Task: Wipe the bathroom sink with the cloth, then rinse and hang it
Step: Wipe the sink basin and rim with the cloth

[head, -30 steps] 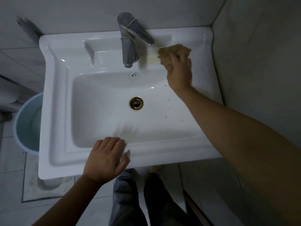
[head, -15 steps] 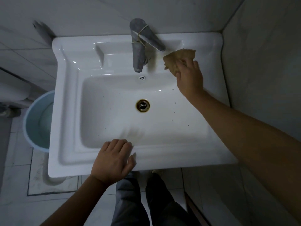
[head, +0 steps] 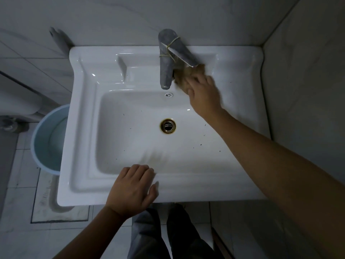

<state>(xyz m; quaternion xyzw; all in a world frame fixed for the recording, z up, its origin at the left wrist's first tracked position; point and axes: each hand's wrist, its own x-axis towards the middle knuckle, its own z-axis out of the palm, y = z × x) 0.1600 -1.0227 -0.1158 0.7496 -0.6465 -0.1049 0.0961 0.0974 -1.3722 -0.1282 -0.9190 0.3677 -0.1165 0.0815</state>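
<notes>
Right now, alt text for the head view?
The right hand holds a tan cloth against the white sink beside the faucet. The left hand rests on its front rim; dark specks dot the basin, and a blue bucket stands alongside.

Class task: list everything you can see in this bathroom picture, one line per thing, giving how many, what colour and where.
Sink: 1, white, centre, against the tiled wall.
Tap: 1, grey, middle of the back ledge.
Band: 1, yellowish, looped round the tap.
Drain: 1, brass-ringed, basin floor.
Overflow: 1, silver, basin's back wall below the tap.
Specks: many, dark, scattered in the basin, mostly right.
Cloth: 1, tan, on the back ledge right of the tap's base, blurred.
Bucket: 1, pale blue, on the floor left of the sink.
Legs: 2, dark trousers, below the front rim.
Left hand: 1, rests on the front rim, holds nothing.
Right hand: 1, grips the cloth beside the tap.
</notes>
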